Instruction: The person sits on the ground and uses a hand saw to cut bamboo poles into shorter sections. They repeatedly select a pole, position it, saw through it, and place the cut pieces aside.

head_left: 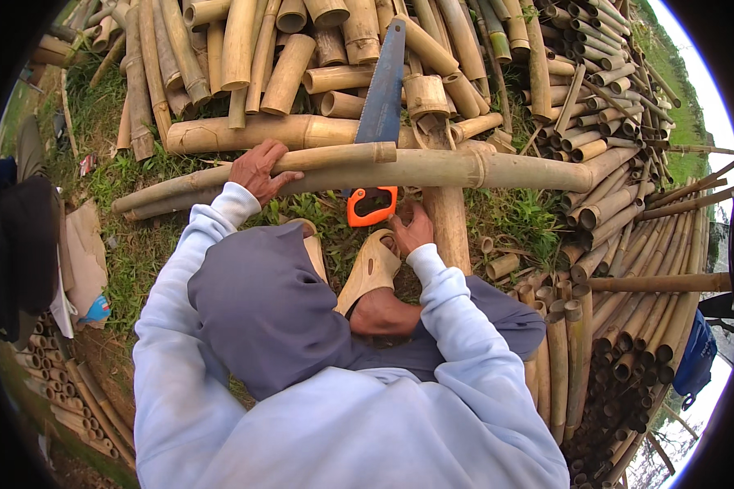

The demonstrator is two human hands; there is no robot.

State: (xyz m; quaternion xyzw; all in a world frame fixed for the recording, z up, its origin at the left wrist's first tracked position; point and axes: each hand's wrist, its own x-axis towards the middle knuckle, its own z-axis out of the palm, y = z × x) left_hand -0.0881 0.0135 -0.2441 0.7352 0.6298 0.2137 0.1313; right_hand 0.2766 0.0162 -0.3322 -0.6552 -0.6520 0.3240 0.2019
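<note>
- Head view: a long bamboo pole (432,167) lies sideways across the grass (139,236), in front of a big pile of cut bamboo (318,57). Its right part rests over an upright bamboo post (448,224).
- A hand saw (381,106) with a blue blade and an orange handle (371,205) crosses the pole near its middle. The blade points up toward the pile and the handle hangs on the near side.
- The pole looks hard and stiff, so it should not bend. It is round and smooth, so it could roll or slip. It is hollow, so it is likely not very heavy for its length. A good place to hold it is close to the saw, pressing down.
- The left hand (257,169) lies on top of the pole, left of the saw. Its fingers are curled over the pole and pressed on it.
- The right hand (413,226) is just beside the orange handle, low by the post. Its fingers are bent, but I cannot tell if they grip the handle or only touch it.
- A foot in a tan sandal (371,269) rests on the grass under the pole.
- More bamboo tubes (628,326) are stacked at the right edge of the grass.
</note>
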